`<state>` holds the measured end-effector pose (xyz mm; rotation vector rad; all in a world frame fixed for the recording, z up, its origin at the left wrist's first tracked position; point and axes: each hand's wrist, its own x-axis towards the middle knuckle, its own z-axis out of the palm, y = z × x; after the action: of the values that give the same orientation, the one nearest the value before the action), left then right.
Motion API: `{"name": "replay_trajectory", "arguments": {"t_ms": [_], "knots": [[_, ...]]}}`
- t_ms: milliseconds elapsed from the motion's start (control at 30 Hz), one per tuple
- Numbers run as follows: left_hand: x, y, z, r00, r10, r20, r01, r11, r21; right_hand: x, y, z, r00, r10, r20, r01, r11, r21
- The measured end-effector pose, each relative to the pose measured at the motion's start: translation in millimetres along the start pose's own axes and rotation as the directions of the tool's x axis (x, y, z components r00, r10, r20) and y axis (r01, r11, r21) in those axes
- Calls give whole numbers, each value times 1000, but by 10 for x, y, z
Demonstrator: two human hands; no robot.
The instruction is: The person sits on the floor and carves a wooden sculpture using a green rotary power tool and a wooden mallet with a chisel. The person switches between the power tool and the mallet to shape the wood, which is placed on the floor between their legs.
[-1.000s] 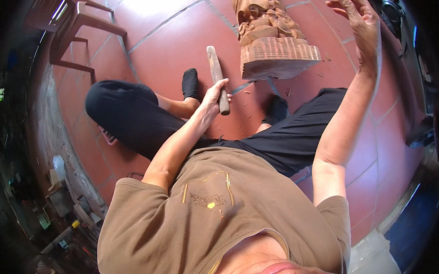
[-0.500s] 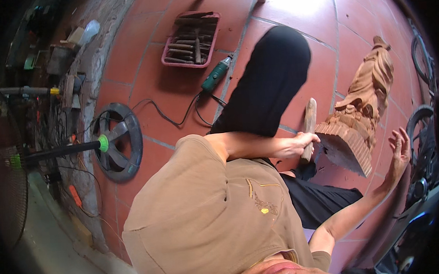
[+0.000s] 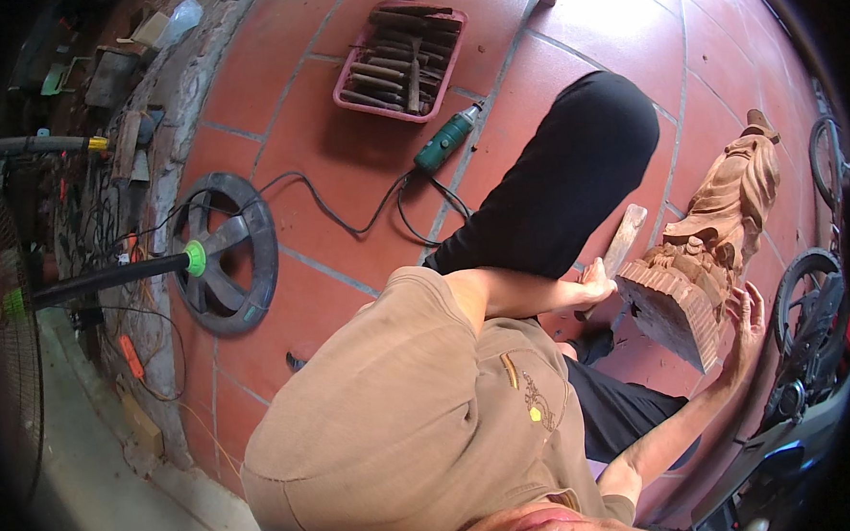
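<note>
My left hand [image 3: 594, 284] is wrapped round a worn wooden stick [image 3: 625, 238], whose flattened upper end points away from me. Just right of it a carved wooden statue [image 3: 729, 192] lies on the floor. Its ridged, squared base [image 3: 673, 312] is turned toward me, and draped folds run along its body to the far end. My right hand [image 3: 750, 316] is beside the statue near its base, fingers spread and holding nothing. Whether its fingertips touch the wood I cannot tell.
A pink basket [image 3: 339, 99] of several chisel-like hand tools sits on the red tiles, with a green corded power tool [image 3: 447, 141] near it. Left stands a fan's round base [image 3: 263, 260]. A bicycle wheel [image 3: 793, 289] and a dark vehicle [image 3: 803, 371] line the right side.
My right hand has moved in closer to the statue's side. My left hand still grips the stick. The whole view has shifted slightly.
</note>
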<state>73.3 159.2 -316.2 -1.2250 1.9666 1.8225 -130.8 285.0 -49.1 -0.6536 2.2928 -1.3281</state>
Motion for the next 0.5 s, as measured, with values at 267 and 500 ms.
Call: {"name": "replay_trajectory", "arguments": {"t_ms": [267,500], "knots": [[358,-365,-60,967,252,24,-202,711,674,-19,18,96,999,-14,44,13,1000,16],[215,-266,-295,927,292,235,-368,594,715,-7,-242,280,996,-20,90,29,995,-95]]}}
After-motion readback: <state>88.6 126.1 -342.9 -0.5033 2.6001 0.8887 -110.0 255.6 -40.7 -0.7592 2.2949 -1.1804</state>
